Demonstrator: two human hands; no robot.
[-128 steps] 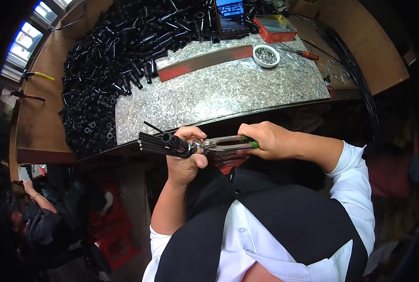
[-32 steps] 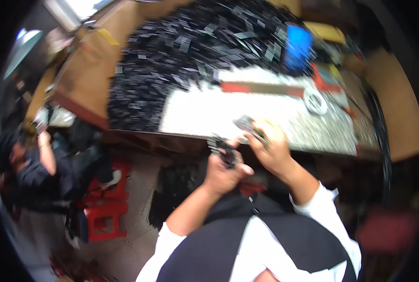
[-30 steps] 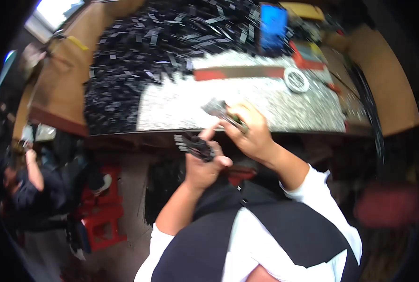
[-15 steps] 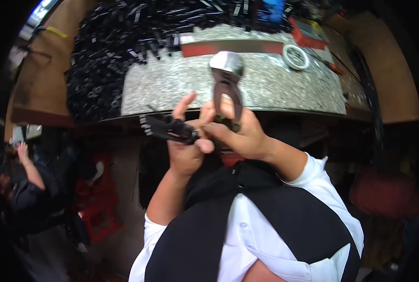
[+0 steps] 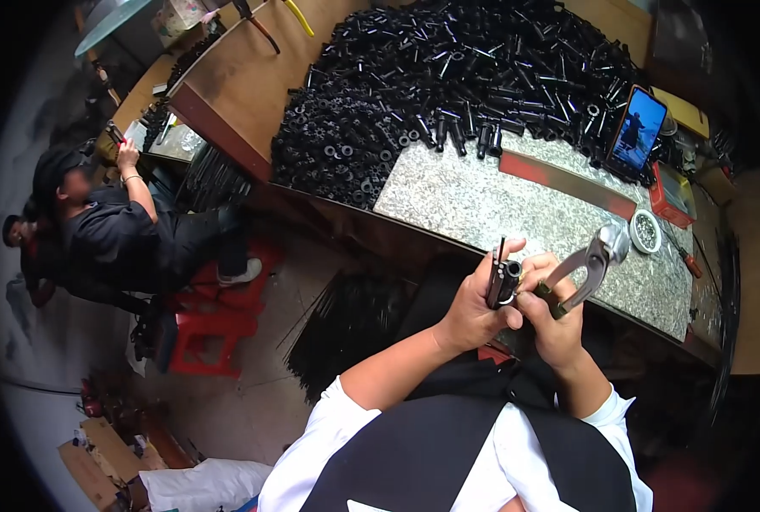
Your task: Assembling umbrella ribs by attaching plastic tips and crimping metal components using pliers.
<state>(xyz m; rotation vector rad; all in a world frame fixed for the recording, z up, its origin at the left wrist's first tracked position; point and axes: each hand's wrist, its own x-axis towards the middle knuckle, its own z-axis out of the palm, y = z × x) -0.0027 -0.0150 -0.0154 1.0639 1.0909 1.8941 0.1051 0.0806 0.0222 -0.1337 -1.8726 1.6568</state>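
Note:
My left hand (image 5: 464,317) is closed around a black tubular part (image 5: 496,288), whose round hollow end shows, with thin dark pieces along its side. A pair of metal pincers (image 5: 596,266) rests in my right hand (image 5: 559,340), dark grips in the palm and the broad head pointing away over the table. The right thumb and fingertips come right up to the black part; whether they pinch something small there, I cannot make out. Both hands are together at the table's near edge.
Black tubes and rings (image 5: 448,68) form a large heap on the speckled tabletop (image 5: 448,192). A red-and-grey bar (image 5: 563,181), a propped phone (image 5: 638,130), a white bowl of small pieces (image 5: 645,231) and a screwdriver (image 5: 692,263) lie beyond. Another person (image 5: 111,218) sits left by a red stool (image 5: 209,328).
The view has swung to the left, so the table and my hands appear further right. The black part has turned, bringing its hollow end into sight. Both hands keep their hold.

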